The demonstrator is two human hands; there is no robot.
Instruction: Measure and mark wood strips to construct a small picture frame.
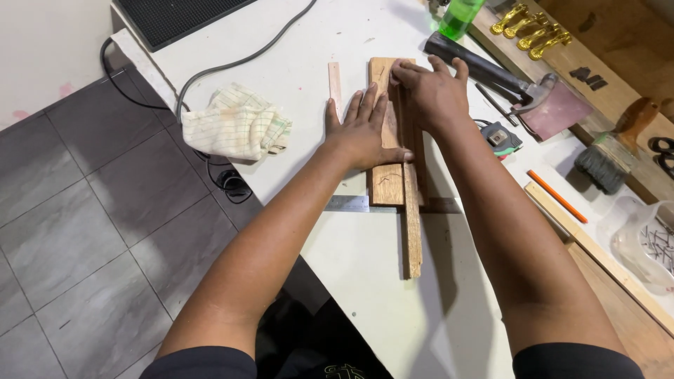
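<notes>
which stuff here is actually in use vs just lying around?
In use:
left hand flat on wood board
right hand on wood strip
steel ruler under the wood

Lying about:
hammer
brush
orange pencil
cloth
tape measure
green bottle
tub of nails

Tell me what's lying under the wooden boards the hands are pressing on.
A metal ruler lies crosswise under the wooden boards, its ends showing either side on the white table. Its middle is covered. The left hand and right hand hide the boards' upper surface.
</notes>
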